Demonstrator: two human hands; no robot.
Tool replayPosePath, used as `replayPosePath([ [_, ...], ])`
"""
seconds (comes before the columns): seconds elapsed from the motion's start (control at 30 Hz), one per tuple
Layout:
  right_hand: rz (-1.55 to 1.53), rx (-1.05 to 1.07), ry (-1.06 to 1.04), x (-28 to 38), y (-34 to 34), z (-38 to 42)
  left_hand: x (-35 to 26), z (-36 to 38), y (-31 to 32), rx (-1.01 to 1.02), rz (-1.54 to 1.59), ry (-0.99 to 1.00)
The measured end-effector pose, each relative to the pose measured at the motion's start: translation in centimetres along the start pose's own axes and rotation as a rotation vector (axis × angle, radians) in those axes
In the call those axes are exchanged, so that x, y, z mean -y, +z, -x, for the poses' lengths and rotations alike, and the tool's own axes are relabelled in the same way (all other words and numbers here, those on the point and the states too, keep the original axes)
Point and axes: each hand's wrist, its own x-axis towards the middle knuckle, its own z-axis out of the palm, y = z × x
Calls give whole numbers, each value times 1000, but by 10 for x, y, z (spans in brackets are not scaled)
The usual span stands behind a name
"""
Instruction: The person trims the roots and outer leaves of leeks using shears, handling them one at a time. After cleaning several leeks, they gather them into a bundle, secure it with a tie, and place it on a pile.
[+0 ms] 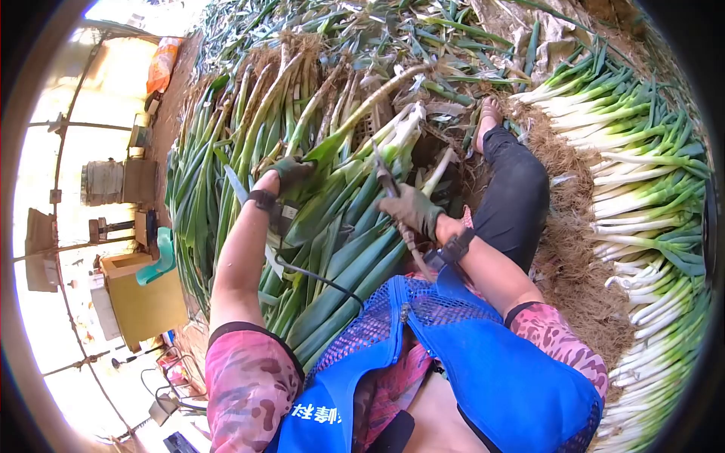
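Note:
My left hand [294,175], in a dark glove, is closed around the green leaves of a leek [361,112]. That leek slants up to the right, with its soil-browned root end near the top of the pile. My right hand [411,210], also gloved, grips a slim, pointed, knife-like tool [387,175]; its exact kind is hard to make out. Between and below both hands lie peeled leeks [404,130] with pale stems and broad green leaves. Uncleaned leeks [219,162] with dirty roots are piled on the left and beyond my left hand.
Cleaned leeks [623,189] lie in a long row at right, beside a band of trimmed roots [578,249]. Leaf scraps [332,30] cover the ground ahead. My bent leg [517,196] is between piles. A yellowish box [143,302] and teal stool [160,260] stand left.

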Motion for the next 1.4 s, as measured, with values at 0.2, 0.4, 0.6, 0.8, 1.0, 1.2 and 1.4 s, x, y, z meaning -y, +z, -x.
replayPosePath([
  [0.2, 119, 133, -138, 0, 3, 26, 80, -55, 39, 173, 259, 434],
  [0.4, 145, 173, -143, 48, 15, 32, -8, 7, -21, -122, 227, 62],
  [0.6, 17, 34, -16, 38, 9, -9, 45, -63, 18, -64, -175, 53],
  [0.8, 429, -41, -309, -11, 31, -2, 58, -61, 36, -63, -490, 257],
  [1.0, 242, 70, 3, 22, 15, -41, 63, -61, 43, -112, -313, 160],
  [1.2, 266, -168, -160, -1, -1, -77, 52, -54, 43, -54, -332, 127],
  [1.4, 447, -223, -175, 15, -2, -64, 59, -37, 47, -103, -696, 434],
])
